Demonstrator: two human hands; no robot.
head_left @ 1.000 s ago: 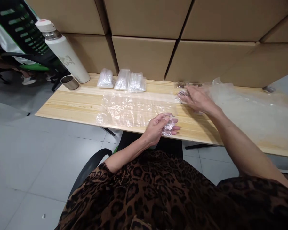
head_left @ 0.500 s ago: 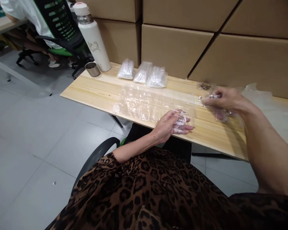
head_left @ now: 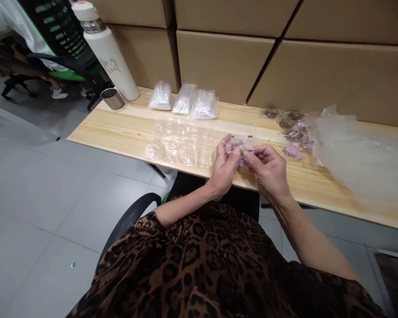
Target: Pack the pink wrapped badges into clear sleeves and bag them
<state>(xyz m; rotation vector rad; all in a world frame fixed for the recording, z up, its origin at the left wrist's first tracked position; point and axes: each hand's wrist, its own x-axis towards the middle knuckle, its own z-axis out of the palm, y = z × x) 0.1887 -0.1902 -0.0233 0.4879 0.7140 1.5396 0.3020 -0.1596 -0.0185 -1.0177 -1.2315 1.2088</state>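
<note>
Small pink items in clear wrappers point(head_left: 232, 147) are held between my two hands over the front of the wooden table. My left hand point(head_left: 224, 168) is closed round them from the left. With thumb and fingertips pinched, my right hand point(head_left: 269, 168) grips the same wrapped items from the right. My fingers hide part of them. Flat clear plastic bags point(head_left: 182, 143) lie on the table just left of my hands. To the right sits a loose group of wrapped pieces, some brown point(head_left: 287, 123) and some pink point(head_left: 291, 151).
Three packed clear bundles point(head_left: 185, 100) stand along the back, near a white bottle point(head_left: 114, 62) and a metal cup point(head_left: 112, 98). Cardboard boxes point(head_left: 225, 66) wall off the rear. A large translucent plastic bag point(head_left: 361, 154) covers the table's right side. Another person point(head_left: 40, 39) sits at far left.
My right hand has come left from the group of wrapped pieces and now meets my left hand at the pink items. The view has shifted to the right.
</note>
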